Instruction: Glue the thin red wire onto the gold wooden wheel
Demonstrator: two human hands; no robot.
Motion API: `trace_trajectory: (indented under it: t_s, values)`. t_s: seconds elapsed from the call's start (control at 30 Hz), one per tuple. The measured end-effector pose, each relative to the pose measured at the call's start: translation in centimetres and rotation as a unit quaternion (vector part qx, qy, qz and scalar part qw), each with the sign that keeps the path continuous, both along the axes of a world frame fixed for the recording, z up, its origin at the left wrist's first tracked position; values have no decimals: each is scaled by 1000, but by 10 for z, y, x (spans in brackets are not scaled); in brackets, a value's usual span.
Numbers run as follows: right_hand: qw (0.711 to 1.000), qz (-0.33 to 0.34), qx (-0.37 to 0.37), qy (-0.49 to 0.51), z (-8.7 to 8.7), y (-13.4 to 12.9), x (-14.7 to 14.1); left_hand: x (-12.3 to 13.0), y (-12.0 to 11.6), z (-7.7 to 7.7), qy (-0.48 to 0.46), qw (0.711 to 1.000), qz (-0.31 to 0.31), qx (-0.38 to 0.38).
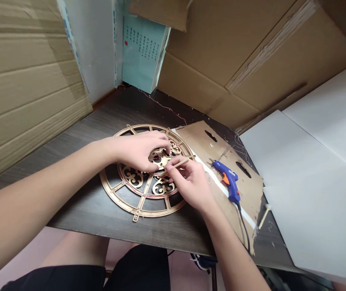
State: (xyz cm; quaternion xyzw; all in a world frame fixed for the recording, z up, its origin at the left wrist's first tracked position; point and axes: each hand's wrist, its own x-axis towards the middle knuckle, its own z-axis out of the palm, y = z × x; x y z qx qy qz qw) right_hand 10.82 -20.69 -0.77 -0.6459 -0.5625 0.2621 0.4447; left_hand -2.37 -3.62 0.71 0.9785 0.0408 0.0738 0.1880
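A round openwork wooden frame lies flat on the dark table, with thin reddish wires along its inner ring. My left hand rests over its upper middle, thumb and fingers apart around the small central disc. From the right, my right hand pinches a slim pale stick, whose lower end is at the disc's edge, close to my left thumb. Scrolled cut-out pieces sit inside the ring. Part of the frame is hidden under my left hand and forearm.
Right of the frame, a blue glue gun with an orange trigger lies on a cardboard sheet. Its cord runs toward the front edge. Beyond are a small pale stick, white panels, cardboard walls and a light-blue box.
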Motion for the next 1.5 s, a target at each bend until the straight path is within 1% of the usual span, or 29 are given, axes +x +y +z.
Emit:
trace_trajectory:
  t_s: [0.1,0.2,0.33,0.6,0.87,1.17,1.3,1.5]
  values:
    - [999,0,9,-42,2,-1,0,0,0,0,2,1000,0,0]
    - [998,2,11,-60,1,-1,0,0,0,1,7,1000,3,7]
    - [998,9,5,-58,1,0,1,1,-1,1,7,1000,2,12]
    - [998,7,-28,-54,8,1,2,0,0,0,3,1000,1,9]
    - [1000,7,-25,-15,2,2,4,1,-1,3,19,1000,6,20]
    - [997,0,-41,-57,8,5,2,1,0,0,12,1000,3,22]
    - [997,-3,-57,-56,8,6,2,1,1,-1,-1,1000,-2,8]
    - [998,-4,-48,-37,4,4,4,2,1,-1,-7,1000,-4,5]
